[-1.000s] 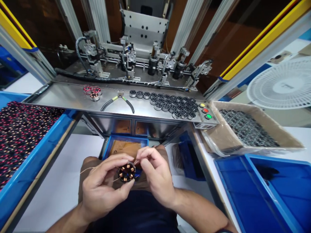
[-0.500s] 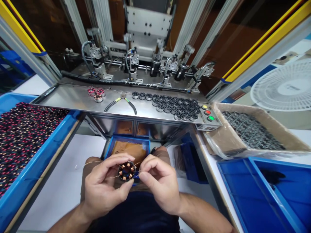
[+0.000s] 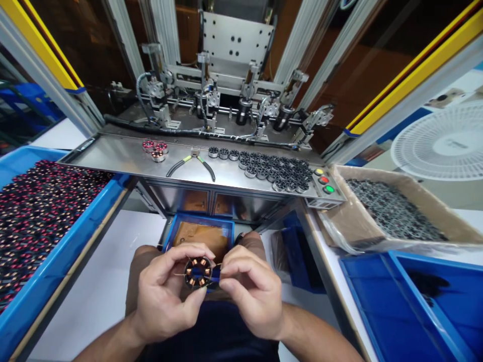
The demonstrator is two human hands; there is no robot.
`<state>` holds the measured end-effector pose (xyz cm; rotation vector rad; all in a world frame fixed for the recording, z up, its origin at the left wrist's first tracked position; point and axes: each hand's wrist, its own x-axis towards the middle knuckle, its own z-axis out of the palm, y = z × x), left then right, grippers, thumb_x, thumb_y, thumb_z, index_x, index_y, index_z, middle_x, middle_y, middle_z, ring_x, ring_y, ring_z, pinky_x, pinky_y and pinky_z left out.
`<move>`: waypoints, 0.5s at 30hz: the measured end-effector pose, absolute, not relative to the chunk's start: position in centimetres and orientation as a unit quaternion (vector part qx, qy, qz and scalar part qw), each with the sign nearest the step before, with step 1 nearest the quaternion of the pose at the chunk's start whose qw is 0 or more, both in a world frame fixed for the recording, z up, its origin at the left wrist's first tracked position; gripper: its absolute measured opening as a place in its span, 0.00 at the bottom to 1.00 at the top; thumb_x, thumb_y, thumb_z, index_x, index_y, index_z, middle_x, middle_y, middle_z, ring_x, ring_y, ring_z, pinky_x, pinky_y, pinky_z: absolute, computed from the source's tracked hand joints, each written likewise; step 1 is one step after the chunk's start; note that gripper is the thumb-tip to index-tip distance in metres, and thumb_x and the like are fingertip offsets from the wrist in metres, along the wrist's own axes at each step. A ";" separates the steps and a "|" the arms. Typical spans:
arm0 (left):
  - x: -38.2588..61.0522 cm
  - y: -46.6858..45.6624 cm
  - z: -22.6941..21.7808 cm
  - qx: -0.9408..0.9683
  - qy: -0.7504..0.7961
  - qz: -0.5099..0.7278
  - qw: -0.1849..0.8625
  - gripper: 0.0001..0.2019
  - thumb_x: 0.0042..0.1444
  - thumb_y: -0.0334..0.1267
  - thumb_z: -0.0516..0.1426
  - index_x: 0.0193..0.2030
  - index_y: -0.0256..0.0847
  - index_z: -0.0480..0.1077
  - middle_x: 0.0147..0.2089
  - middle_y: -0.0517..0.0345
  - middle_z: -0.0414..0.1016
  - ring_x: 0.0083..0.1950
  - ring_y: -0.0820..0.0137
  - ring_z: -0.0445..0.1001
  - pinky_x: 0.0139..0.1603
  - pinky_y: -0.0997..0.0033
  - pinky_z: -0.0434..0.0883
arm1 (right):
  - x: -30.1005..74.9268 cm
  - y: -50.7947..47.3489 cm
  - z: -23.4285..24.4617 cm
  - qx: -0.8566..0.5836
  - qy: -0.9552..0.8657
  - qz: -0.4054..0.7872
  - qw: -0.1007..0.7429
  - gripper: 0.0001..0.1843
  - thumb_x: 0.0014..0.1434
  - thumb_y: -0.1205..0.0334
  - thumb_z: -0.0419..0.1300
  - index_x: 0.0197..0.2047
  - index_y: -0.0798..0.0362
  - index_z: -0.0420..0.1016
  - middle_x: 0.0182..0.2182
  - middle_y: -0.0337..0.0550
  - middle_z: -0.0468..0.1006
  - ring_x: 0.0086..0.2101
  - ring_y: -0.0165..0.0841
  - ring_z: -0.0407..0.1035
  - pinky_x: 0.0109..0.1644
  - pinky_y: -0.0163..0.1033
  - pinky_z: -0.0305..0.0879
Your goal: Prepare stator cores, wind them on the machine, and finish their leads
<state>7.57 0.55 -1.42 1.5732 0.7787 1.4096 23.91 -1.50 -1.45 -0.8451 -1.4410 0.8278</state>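
Note:
My left hand (image 3: 166,294) grips a small round stator (image 3: 197,272) with copper windings, thumb below and fingers over its top. My right hand (image 3: 252,291) is pinched at the stator's right side on a thin copper wire that sticks out from it. Both hands are held over my lap, in front of a small blue tray (image 3: 199,232) under the bench.
A steel shelf (image 3: 113,158) carries three wound stators (image 3: 155,149), pliers (image 3: 191,162) and several bare stator cores (image 3: 277,170), with push buttons (image 3: 323,180) at its right end. A blue bin (image 3: 68,236) of wound stators is left; a cardboard box (image 3: 396,206) of cores and blue bins (image 3: 415,301) are right.
The long loose wire seen to the left of my hands is gone from view. My right hand has moved down and closed in on the stator. The view has tilted slightly.

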 end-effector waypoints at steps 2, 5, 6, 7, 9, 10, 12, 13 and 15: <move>7.6 0.7 -1.1 0.629 0.305 0.566 0.437 0.22 0.43 0.20 0.58 0.46 0.41 0.72 0.40 0.52 0.78 0.40 0.67 0.79 0.42 0.71 0.79 | 24.0 -1.4 -1.7 -0.364 -0.632 0.344 0.592 0.11 0.55 0.73 0.63 0.40 0.52 0.76 0.31 0.43 0.75 0.33 0.34 0.70 0.37 0.41 0.68; 7.6 0.7 -0.8 0.634 0.306 0.564 0.432 0.21 0.43 0.20 0.58 0.45 0.40 0.72 0.38 0.52 0.79 0.40 0.66 0.79 0.41 0.71 0.79 | 24.0 -1.0 -1.6 -0.359 -0.642 0.325 0.594 0.14 0.55 0.73 0.63 0.44 0.51 0.76 0.33 0.44 0.76 0.34 0.34 0.70 0.38 0.42 0.68; 7.5 0.7 -0.8 0.637 0.309 0.562 0.428 0.21 0.42 0.20 0.58 0.45 0.40 0.73 0.38 0.52 0.79 0.40 0.66 0.79 0.42 0.71 0.79 | 24.0 -0.9 -1.4 -0.351 -0.647 0.320 0.597 0.13 0.55 0.73 0.63 0.43 0.51 0.76 0.33 0.44 0.76 0.34 0.34 0.70 0.38 0.42 0.68; 7.5 0.7 -0.8 0.639 0.311 0.561 0.425 0.21 0.42 0.20 0.58 0.45 0.40 0.73 0.38 0.52 0.79 0.40 0.65 0.79 0.42 0.71 0.78 | 23.9 -0.9 -1.3 -0.344 -0.650 0.316 0.600 0.13 0.55 0.74 0.63 0.43 0.51 0.76 0.32 0.44 0.76 0.33 0.34 0.70 0.38 0.42 0.68; 7.5 0.6 -1.0 0.639 0.310 0.561 0.424 0.21 0.43 0.20 0.58 0.46 0.40 0.72 0.39 0.52 0.79 0.41 0.66 0.79 0.42 0.71 0.78 | 23.7 -0.9 -1.2 -0.339 -0.647 0.310 0.608 0.11 0.55 0.75 0.62 0.40 0.52 0.77 0.29 0.43 0.76 0.31 0.33 0.70 0.37 0.42 0.68; 7.5 0.5 -1.1 0.638 0.310 0.564 0.423 0.22 0.44 0.20 0.58 0.46 0.41 0.72 0.39 0.52 0.79 0.41 0.66 0.79 0.42 0.71 0.78 | 23.5 -1.1 -1.1 -0.342 -0.641 0.309 0.614 0.11 0.55 0.76 0.62 0.39 0.52 0.77 0.28 0.43 0.76 0.30 0.33 0.70 0.36 0.42 0.68; 7.6 0.4 -1.4 0.639 0.314 0.573 0.406 0.23 0.44 0.20 0.59 0.47 0.41 0.71 0.41 0.52 0.78 0.41 0.66 0.79 0.43 0.70 0.78 | 23.1 -1.5 -1.2 -0.351 -0.622 0.314 0.626 0.11 0.54 0.76 0.62 0.38 0.52 0.77 0.27 0.42 0.76 0.29 0.33 0.69 0.35 0.42 0.68; 7.6 0.3 -1.6 0.642 0.319 0.577 0.391 0.24 0.44 0.19 0.59 0.48 0.41 0.71 0.41 0.52 0.78 0.42 0.66 0.79 0.44 0.70 0.78 | 22.9 -1.7 -1.2 -0.353 -0.613 0.318 0.631 0.10 0.55 0.76 0.62 0.37 0.52 0.77 0.27 0.42 0.76 0.29 0.33 0.69 0.35 0.42 0.68; 7.8 0.1 -1.8 0.648 0.330 0.586 0.357 0.25 0.43 0.18 0.59 0.49 0.41 0.71 0.42 0.52 0.78 0.43 0.66 0.78 0.45 0.71 0.78 | 22.4 -2.0 -1.2 -0.349 -0.602 0.321 0.642 0.09 0.55 0.74 0.62 0.37 0.51 0.77 0.26 0.42 0.76 0.28 0.33 0.69 0.34 0.43 0.68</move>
